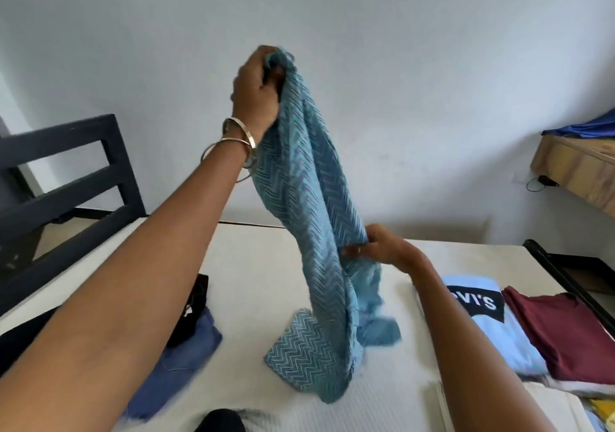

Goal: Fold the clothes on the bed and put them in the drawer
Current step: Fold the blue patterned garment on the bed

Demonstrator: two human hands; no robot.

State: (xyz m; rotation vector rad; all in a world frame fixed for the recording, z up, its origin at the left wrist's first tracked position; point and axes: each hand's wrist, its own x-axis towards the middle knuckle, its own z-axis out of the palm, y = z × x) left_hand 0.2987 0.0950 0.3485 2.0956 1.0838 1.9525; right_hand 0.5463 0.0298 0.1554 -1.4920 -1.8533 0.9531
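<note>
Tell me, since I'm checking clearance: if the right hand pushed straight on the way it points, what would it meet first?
The right hand points left and already pinches the hanging blue zigzag-patterned garment, so it would push into that fabric first. Beyond it, probably only open air above the bed, though depth is unclear.

Blue zigzag-patterned garment (309, 205), hanging upright, hem on bed (259, 265)

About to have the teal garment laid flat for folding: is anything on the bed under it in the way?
Nothing visible. The garment hangs from both hands over bare bed; jeans lie left, folded shirts right, both clear.
</note>
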